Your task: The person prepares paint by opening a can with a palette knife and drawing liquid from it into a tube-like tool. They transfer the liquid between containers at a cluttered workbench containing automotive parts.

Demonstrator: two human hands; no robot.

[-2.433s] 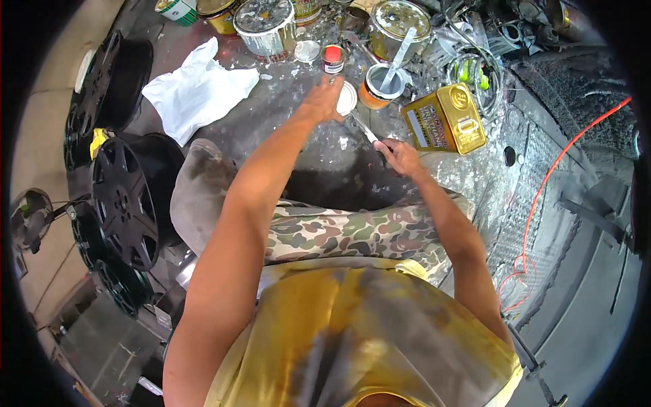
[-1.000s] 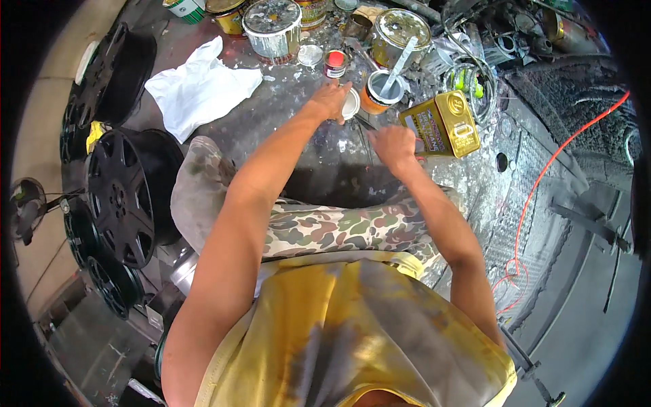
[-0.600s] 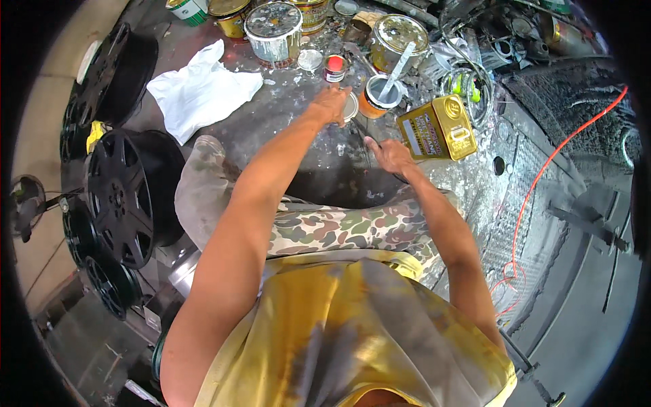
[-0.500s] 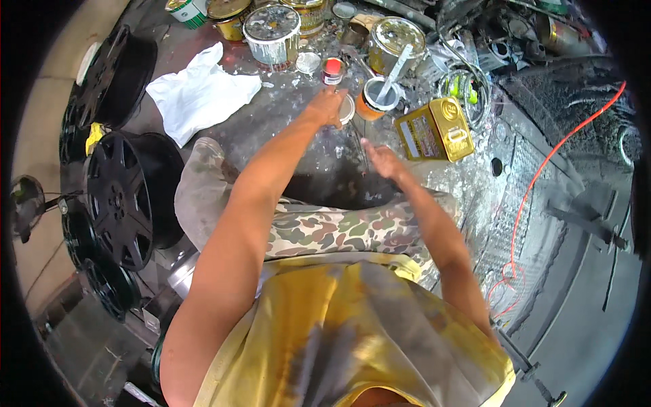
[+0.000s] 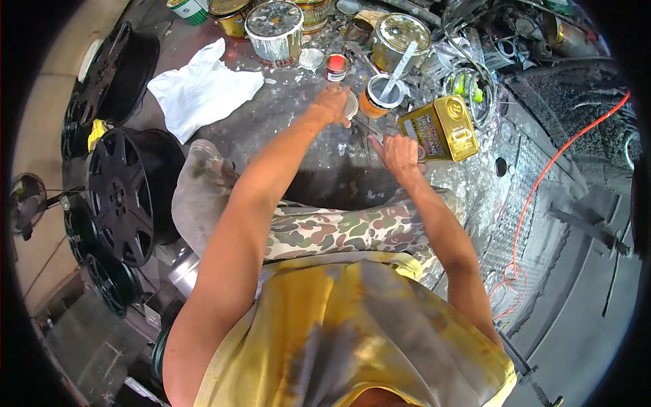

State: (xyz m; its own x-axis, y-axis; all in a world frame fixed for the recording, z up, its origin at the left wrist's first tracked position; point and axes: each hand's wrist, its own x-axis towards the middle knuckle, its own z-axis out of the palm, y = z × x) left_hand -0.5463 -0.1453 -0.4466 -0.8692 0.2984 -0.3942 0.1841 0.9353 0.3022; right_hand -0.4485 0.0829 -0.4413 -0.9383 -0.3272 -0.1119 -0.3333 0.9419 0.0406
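Observation:
My left hand (image 5: 331, 105) is closed around a small round tin (image 5: 350, 106), tilted so that its pale round end points to the right; my fingers cover most of it. In my right hand (image 5: 401, 154) is a thin metal tool (image 5: 369, 129), its narrow end reaching toward that tin. Whether the tip touches the tin, I cannot tell. Just beyond my left hand stands a small can with a red top (image 5: 336, 66). An orange-and-white tub (image 5: 369, 107) of grey paint, with a pale stirring stick (image 5: 400, 68) leaning in it, is to the right of the tin.
A gold rectangular can (image 5: 444, 129) stands right of my right hand. Paint-smeared buckets (image 5: 273, 44) and tins line the far side. A white cloth (image 5: 196, 91) lies at the left, near black wheel rims (image 5: 122, 197). A red hose (image 5: 542, 169) runs along the right.
My right hand has turned and moved slightly right, and the thin tool now shows more clearly. My left hand stays on the small tin.

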